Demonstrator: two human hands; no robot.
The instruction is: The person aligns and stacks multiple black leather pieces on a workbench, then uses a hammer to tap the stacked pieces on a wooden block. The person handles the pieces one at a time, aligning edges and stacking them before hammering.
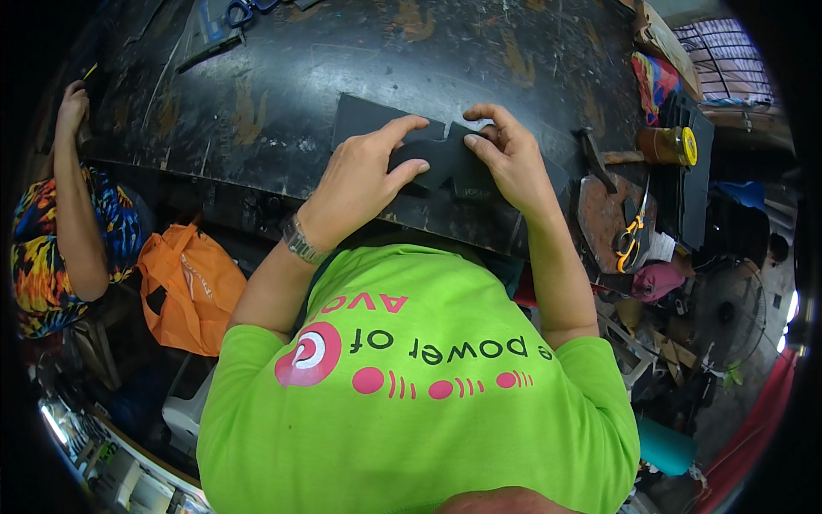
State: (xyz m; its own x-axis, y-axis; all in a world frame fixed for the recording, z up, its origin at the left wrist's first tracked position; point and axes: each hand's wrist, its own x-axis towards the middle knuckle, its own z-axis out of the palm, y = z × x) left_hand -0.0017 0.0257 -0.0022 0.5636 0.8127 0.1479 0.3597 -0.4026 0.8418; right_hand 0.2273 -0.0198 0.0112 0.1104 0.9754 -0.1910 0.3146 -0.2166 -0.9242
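Observation:
A dark, flat cut piece, perhaps leather or sheet foam, lies between my two hands at the near edge of the black worktable. My left hand curves round its left side, thumb on top. On the right, my right hand pinches a raised part of the black material between thumb and fingers. A larger black sheet shows beneath and behind my left hand. Black on black, the borders between the pieces are hard to make out, and the undersides of my fingers are hidden.
To the right are a hammer, a yellow-lidded jar and orange-handled scissors on a brown board. Blue-handled scissors lie at the far left. Another person's hand is at the left; an orange bag hangs below.

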